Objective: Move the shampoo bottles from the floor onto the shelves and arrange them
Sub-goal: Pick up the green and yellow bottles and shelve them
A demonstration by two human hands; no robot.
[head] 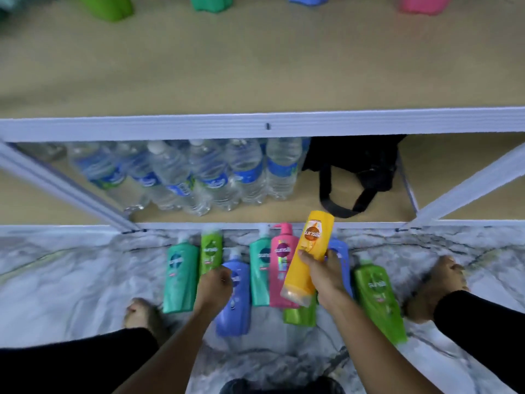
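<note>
There is a single view, from a camera worn on the person's head. It looks steeply down and forward at the shelf rack (267, 127), which crosses the frame from side to side. The upper board fills the top, the lower board lies beneath it, and the marble floor (71, 280) before the rack takes the bottom. Both forearms reach in close below the lens. The wide lens bends the rack's rails.

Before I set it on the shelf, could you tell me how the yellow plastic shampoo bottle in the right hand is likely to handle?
The yellow plastic shampoo bottle probably stays stiff: it keeps its shape in the right hand. Its glossy surface may be slippery. It looks tall and narrow, so it could tip if stood carelessly on the brown shelf board.
</note>
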